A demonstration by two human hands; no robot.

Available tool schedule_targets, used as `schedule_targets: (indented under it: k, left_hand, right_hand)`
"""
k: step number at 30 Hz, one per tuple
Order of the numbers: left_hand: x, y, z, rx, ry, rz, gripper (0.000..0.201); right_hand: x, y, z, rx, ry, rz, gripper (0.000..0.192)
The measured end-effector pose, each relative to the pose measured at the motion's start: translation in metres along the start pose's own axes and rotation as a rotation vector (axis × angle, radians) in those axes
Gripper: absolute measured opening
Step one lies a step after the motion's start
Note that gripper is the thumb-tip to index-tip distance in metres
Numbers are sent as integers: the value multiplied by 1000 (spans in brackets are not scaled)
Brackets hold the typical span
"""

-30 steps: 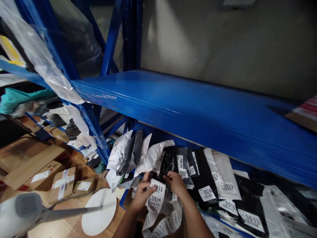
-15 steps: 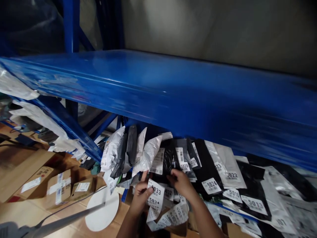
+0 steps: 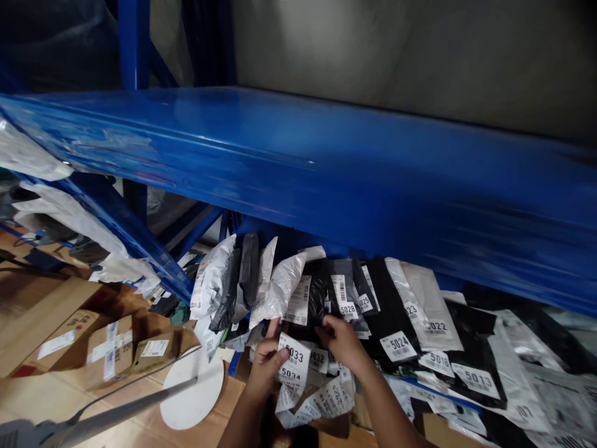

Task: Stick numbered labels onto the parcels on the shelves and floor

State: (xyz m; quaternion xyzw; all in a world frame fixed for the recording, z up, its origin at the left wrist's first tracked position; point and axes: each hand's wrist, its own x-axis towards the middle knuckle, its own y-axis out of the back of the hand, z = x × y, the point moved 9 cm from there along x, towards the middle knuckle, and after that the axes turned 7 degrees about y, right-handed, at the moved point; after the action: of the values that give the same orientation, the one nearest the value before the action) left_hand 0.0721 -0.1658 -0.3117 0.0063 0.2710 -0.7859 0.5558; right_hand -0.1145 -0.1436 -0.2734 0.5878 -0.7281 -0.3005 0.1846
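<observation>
My left hand (image 3: 267,361) pinches a long strip of white number labels (image 3: 293,368), with 5033 at its top; the strip curls below between my forearms. Its raised index finger touches the bottom of a white mailer bag (image 3: 283,287). My right hand (image 3: 340,341) is closed at the lower right edge of a black plastic parcel bag (image 3: 319,287), which carries a white shipping label (image 3: 298,305). My curled fingers partly hide that edge. Just below sits a label reading 5032 (image 3: 318,359).
A blue shelf beam (image 3: 298,168) runs across above the parcels. To the right stand several numbered bags, among them 5024 (image 3: 397,346) and 5013 (image 3: 476,379). Cardboard boxes (image 3: 109,348), a white disc (image 3: 191,392) and a grey pole (image 3: 135,407) are at the lower left.
The view has shifted very slightly. Both hands stay in nearly the same places, the left on the label strip and the right at the black bag.
</observation>
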Motion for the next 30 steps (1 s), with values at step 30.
schedule_targets:
  k: [30]
  left_hand:
    - [-11, -24, 37, 534, -251, 181, 41]
  right_hand:
    - [-30, 6, -54, 336, 80, 108, 34]
